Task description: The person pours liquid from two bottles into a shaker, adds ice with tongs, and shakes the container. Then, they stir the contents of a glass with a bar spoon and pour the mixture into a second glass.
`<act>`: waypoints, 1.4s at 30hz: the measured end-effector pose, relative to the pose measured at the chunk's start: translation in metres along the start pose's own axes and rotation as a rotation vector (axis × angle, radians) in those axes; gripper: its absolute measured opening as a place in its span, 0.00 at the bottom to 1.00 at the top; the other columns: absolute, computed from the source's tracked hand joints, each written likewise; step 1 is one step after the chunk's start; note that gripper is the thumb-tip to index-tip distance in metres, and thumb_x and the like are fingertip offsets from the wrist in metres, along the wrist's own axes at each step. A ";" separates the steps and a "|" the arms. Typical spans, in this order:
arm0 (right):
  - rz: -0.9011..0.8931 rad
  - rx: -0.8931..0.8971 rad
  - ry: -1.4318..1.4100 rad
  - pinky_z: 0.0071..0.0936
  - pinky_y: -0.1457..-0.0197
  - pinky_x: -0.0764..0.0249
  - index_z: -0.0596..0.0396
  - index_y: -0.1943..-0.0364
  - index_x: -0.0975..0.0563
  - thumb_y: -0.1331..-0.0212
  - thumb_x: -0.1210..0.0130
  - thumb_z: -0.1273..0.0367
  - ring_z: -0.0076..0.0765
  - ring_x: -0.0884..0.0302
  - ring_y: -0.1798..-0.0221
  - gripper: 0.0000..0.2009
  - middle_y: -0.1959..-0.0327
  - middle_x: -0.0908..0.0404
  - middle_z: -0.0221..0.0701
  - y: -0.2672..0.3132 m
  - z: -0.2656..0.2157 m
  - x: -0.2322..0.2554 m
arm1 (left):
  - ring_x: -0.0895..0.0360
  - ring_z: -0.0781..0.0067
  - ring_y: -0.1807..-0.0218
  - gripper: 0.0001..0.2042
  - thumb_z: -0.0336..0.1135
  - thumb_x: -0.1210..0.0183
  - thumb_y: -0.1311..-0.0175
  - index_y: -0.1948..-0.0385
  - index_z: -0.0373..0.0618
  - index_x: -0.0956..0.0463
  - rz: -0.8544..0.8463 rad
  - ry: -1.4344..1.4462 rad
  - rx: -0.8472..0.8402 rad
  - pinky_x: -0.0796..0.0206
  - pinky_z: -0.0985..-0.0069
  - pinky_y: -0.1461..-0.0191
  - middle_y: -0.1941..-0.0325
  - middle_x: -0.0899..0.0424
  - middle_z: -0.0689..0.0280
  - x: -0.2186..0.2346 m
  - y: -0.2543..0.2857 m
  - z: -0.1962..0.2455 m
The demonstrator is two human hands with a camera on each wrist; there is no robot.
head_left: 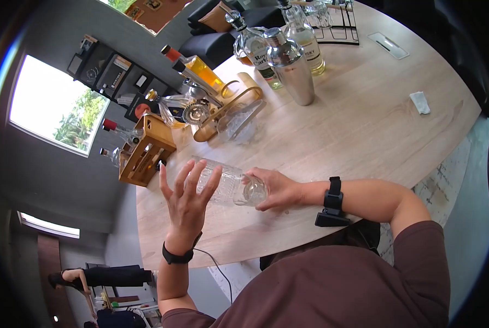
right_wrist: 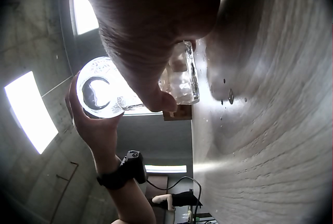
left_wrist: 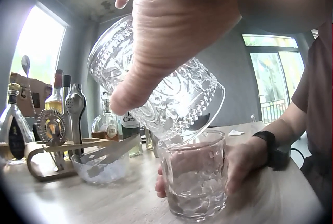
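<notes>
A clear cut-glass mixing glass (left_wrist: 182, 99) is tipped over a clear tumbler (left_wrist: 192, 187), its rim right at the tumbler's mouth in the left wrist view. My left hand (head_left: 187, 199) grips the mixing glass, thumb across its patterned side. In the right wrist view the base of the mixing glass (right_wrist: 98, 89) faces the camera. My right hand (head_left: 279, 188) holds the tumbler low by its side, close to the tabletop. Clear, ice-like chunks show inside the tumbler. Its far side is partly hidden by my fingers.
Beyond the hands stand a clear bowl (head_left: 239, 126) with tongs, a wooden tool holder (head_left: 206, 131), a steel shaker (head_left: 296, 74) and several bottles. A wooden crate (head_left: 151, 145) with bottles is at the left. A crumpled tissue (head_left: 419, 103) lies right. Another person (head_left: 99, 277) is in the background.
</notes>
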State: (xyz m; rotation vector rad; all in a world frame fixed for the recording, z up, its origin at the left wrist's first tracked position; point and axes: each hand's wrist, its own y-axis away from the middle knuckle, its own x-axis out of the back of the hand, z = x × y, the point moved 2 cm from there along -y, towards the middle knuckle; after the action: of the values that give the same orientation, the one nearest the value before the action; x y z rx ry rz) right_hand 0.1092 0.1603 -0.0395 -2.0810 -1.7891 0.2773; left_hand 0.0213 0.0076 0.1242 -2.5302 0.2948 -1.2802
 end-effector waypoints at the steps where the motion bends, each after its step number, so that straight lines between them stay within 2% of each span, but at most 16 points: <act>1: 0.011 0.021 0.023 0.30 0.40 0.31 0.61 0.44 0.33 0.64 0.32 0.73 0.39 0.26 0.45 0.35 0.49 0.25 0.41 -0.001 0.001 -0.001 | 0.34 0.69 0.36 0.30 0.29 0.35 0.53 0.44 0.65 0.27 -0.019 0.067 0.028 0.59 0.43 0.27 0.42 0.29 0.72 -0.001 0.001 -0.003; 2: 0.023 0.041 0.045 0.29 0.39 0.31 0.61 0.45 0.33 0.64 0.32 0.73 0.38 0.26 0.44 0.35 0.49 0.25 0.41 -0.001 0.001 -0.001 | 0.34 0.69 0.36 0.30 0.29 0.35 0.53 0.44 0.65 0.27 -0.016 0.066 0.030 0.59 0.43 0.27 0.42 0.29 0.72 -0.004 0.000 -0.006; 4: 0.026 0.043 0.039 0.29 0.39 0.31 0.61 0.45 0.33 0.64 0.32 0.72 0.38 0.26 0.44 0.35 0.49 0.25 0.41 -0.001 0.002 -0.001 | 0.32 0.64 0.37 0.37 0.32 0.27 0.67 0.44 0.56 0.27 0.055 0.429 0.242 0.57 0.50 0.26 0.44 0.25 0.68 -0.019 0.000 -0.017; 5: 0.032 0.044 0.031 0.28 0.38 0.32 0.62 0.45 0.33 0.64 0.32 0.72 0.38 0.26 0.43 0.35 0.50 0.25 0.42 -0.001 0.001 -0.001 | 0.29 0.63 0.40 0.40 0.35 0.22 0.72 0.46 0.46 0.28 0.077 0.515 0.285 0.47 0.60 0.29 0.46 0.23 0.64 -0.032 0.003 -0.026; 6: 0.031 0.046 0.033 0.28 0.38 0.32 0.62 0.45 0.33 0.64 0.32 0.72 0.38 0.26 0.43 0.35 0.50 0.25 0.42 0.000 0.000 -0.001 | 0.29 0.63 0.40 0.40 0.35 0.22 0.72 0.46 0.46 0.28 0.080 0.514 0.286 0.47 0.60 0.29 0.46 0.23 0.64 -0.048 0.009 -0.032; 9: 0.036 -0.008 -0.016 0.30 0.40 0.29 0.62 0.46 0.32 0.65 0.33 0.70 0.42 0.24 0.46 0.35 0.50 0.24 0.44 0.000 -0.002 -0.001 | 0.26 0.68 0.45 0.39 0.33 0.22 0.62 0.43 0.37 0.32 0.039 1.285 0.887 0.34 0.71 0.40 0.46 0.23 0.61 -0.104 0.026 -0.048; 10: 0.025 -0.028 -0.015 0.30 0.41 0.29 0.62 0.46 0.32 0.65 0.33 0.70 0.42 0.24 0.46 0.34 0.51 0.23 0.44 0.000 -0.002 -0.001 | 0.26 0.68 0.45 0.39 0.33 0.22 0.62 0.43 0.37 0.32 0.044 1.287 0.881 0.34 0.71 0.40 0.46 0.23 0.61 -0.119 0.029 -0.051; 12: 0.016 -0.047 -0.004 0.30 0.42 0.29 0.61 0.47 0.32 0.65 0.32 0.70 0.42 0.24 0.47 0.34 0.52 0.23 0.43 0.000 -0.002 -0.001 | 0.26 0.68 0.44 0.37 0.27 0.24 0.59 0.42 0.37 0.33 0.173 1.656 1.097 0.34 0.72 0.40 0.47 0.23 0.62 -0.154 0.037 -0.060; 14: 0.031 -0.013 -0.018 0.30 0.43 0.29 0.61 0.47 0.32 0.65 0.32 0.70 0.41 0.24 0.48 0.34 0.53 0.23 0.43 0.000 -0.002 -0.001 | 0.26 0.68 0.43 0.33 0.26 0.28 0.52 0.41 0.33 0.34 0.195 1.669 1.091 0.36 0.73 0.38 0.46 0.24 0.60 -0.176 0.037 -0.064; 20: 0.038 0.000 0.013 0.27 0.42 0.30 0.60 0.47 0.32 0.63 0.32 0.72 0.36 0.24 0.48 0.32 0.53 0.23 0.40 0.000 -0.004 -0.001 | 0.27 0.67 0.43 0.37 0.24 0.25 0.58 0.41 0.35 0.34 0.315 1.635 1.177 0.35 0.72 0.38 0.45 0.24 0.61 -0.225 0.026 -0.070; 25: 0.039 -0.001 0.025 0.27 0.40 0.31 0.60 0.47 0.32 0.63 0.31 0.72 0.35 0.25 0.47 0.32 0.52 0.23 0.39 -0.001 -0.002 0.000 | 0.28 0.65 0.41 0.40 0.22 0.25 0.60 0.40 0.35 0.38 0.265 1.634 1.191 0.35 0.71 0.38 0.41 0.27 0.59 -0.246 0.013 -0.069; 30: 0.025 -0.003 0.033 0.27 0.39 0.32 0.60 0.47 0.32 0.62 0.31 0.72 0.34 0.26 0.45 0.33 0.50 0.24 0.39 -0.001 0.000 0.000 | 0.27 0.66 0.42 0.39 0.21 0.25 0.60 0.41 0.36 0.36 0.252 1.650 1.181 0.34 0.72 0.39 0.42 0.26 0.59 -0.255 0.007 -0.062; 32: 0.056 0.014 -0.003 0.28 0.40 0.30 0.62 0.47 0.32 0.66 0.31 0.70 0.39 0.24 0.47 0.35 0.52 0.24 0.41 -0.002 0.001 -0.001 | 0.27 0.66 0.43 0.38 0.21 0.26 0.60 0.41 0.37 0.36 0.223 1.638 1.197 0.35 0.72 0.39 0.42 0.26 0.59 -0.249 0.003 -0.055; 38: 0.023 -0.049 0.051 0.26 0.36 0.34 0.59 0.44 0.33 0.62 0.29 0.71 0.34 0.28 0.42 0.36 0.48 0.25 0.38 -0.001 -0.002 0.001 | 0.28 0.65 0.42 0.40 0.24 0.25 0.59 0.40 0.38 0.38 0.347 1.578 1.196 0.37 0.70 0.37 0.42 0.27 0.58 -0.250 0.007 -0.047; 40: 0.014 -0.042 0.064 0.26 0.36 0.34 0.59 0.43 0.33 0.61 0.29 0.71 0.33 0.28 0.42 0.36 0.47 0.25 0.37 -0.001 -0.003 0.002 | 0.33 0.62 0.37 0.42 0.30 0.23 0.59 0.39 0.36 0.40 0.303 1.406 1.135 0.41 0.67 0.33 0.39 0.30 0.55 -0.248 0.008 -0.046; 42: -0.001 -0.041 0.087 0.26 0.35 0.35 0.59 0.43 0.33 0.61 0.28 0.71 0.33 0.28 0.41 0.36 0.46 0.26 0.36 -0.001 -0.004 0.004 | 0.34 0.62 0.37 0.39 0.33 0.25 0.56 0.40 0.36 0.39 0.366 1.304 1.230 0.43 0.66 0.32 0.40 0.30 0.55 -0.244 0.016 -0.043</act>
State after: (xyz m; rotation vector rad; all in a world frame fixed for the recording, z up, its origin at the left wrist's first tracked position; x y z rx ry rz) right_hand 0.1109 0.1637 -0.0349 -2.0863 -1.7588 0.1486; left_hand -0.1566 0.0606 -0.0405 -0.4496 0.1103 -1.8752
